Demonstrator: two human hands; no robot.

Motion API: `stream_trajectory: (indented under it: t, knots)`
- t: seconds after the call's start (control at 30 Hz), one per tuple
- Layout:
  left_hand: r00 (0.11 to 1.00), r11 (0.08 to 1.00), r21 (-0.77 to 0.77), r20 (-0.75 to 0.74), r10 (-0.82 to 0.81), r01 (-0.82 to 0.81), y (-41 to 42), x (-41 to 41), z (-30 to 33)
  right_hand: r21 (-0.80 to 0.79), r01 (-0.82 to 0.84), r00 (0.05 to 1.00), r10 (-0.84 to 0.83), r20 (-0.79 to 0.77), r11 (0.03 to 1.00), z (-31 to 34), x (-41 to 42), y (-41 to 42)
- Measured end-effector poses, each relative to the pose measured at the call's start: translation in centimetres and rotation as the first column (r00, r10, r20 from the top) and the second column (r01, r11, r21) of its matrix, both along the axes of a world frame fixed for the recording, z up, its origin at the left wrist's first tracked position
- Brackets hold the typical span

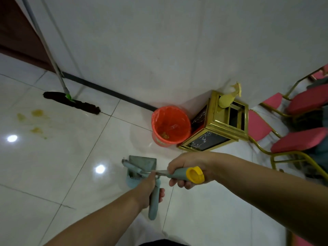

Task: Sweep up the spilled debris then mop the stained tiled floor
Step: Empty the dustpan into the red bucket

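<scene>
Dustpan (142, 166) and broom, seen from the head camera, held low over the tiled floor (53, 166) just in front of the red-lined bucket (170, 126). The left hand (150, 190) has its fingers curled around a grey-green handle (154, 203) that runs down toward the viewer; the right hand (186, 169) grips a second grey-green handle with a yellow end cap (195, 174), its shaft pointing leftward to the pan. Which handle belongs to the broom and which to the pan cannot be told with certainty, since the two cross at the pan and the bristle head (133, 180) is partly hidden. The pan surface that shows looks bare, and yellowish scraps (164, 134) lie at the bottom of the bucket, which suggests that the debris is already swept up and tipped out. Yellow-brown stains (35, 119) remain on the tiles to the far left, well apart from the hands. The flat mop (71, 102) leans against the wall (159, 41), its dark head resting on the floor near those stains, untouched. Mopping therefore appears to be the whole remaining part of the task, once the sweeping tools are put aside. A gold-framed bin (220, 128) carrying a spray bottle (229, 96) stands beside the bucket; red chairs (301, 139) fill the right edge.
</scene>
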State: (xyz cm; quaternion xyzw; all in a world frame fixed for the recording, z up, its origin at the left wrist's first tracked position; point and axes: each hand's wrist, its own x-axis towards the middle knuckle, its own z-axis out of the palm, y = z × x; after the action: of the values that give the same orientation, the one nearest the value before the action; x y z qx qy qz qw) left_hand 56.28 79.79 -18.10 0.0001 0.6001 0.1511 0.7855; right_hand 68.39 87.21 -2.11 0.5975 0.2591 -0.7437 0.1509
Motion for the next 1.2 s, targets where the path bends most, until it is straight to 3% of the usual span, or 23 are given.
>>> stream_trajectory:
  t: [0.1, 0.37, 0.5, 0.77, 1.07, 1.2]
  knots:
    - [0.992, 0.994, -0.103, 0.11, 0.06, -0.048, 0.5, -0.1, -1.2, 0.006, -0.017, 1.0, 0.017, -0.015, 1.0, 0.0, 0.5, -0.8]
    - [0.983, 0.97, -0.238, 0.162, 0.082, -0.042, 0.8, 1.1, -3.2, 0.067, -0.11, 0.994, 0.111, -0.013, 0.992, 0.7, 1.8, -2.2]
    - [0.988, 0.973, -0.231, 0.155, 0.015, 0.022, 1.7, 2.1, -2.8, 0.091, -0.082, 0.995, 0.086, -0.045, 0.992, 0.6, 2.4, -1.8]
    - [0.991, 0.982, -0.191, 0.128, 0.026, 0.0, 3.6, 3.9, -2.5, 0.125, 0.04, 0.99, -0.022, -0.141, 0.991, 0.2, 4.0, -0.5]
    - [0.965, 0.991, -0.133, 0.258, 0.049, -0.015, 5.6, 6.0, -3.5, 0.298, 0.107, 0.982, -0.053, -0.182, 0.949, 0.3, 6.6, 1.0]
    - [0.97, 0.995, -0.096, 0.239, 0.048, -0.026, 6.3, 8.5, -3.1, 0.357, 0.162, 0.986, -0.134, -0.101, 0.92, 0.2, 8.1, 1.5]
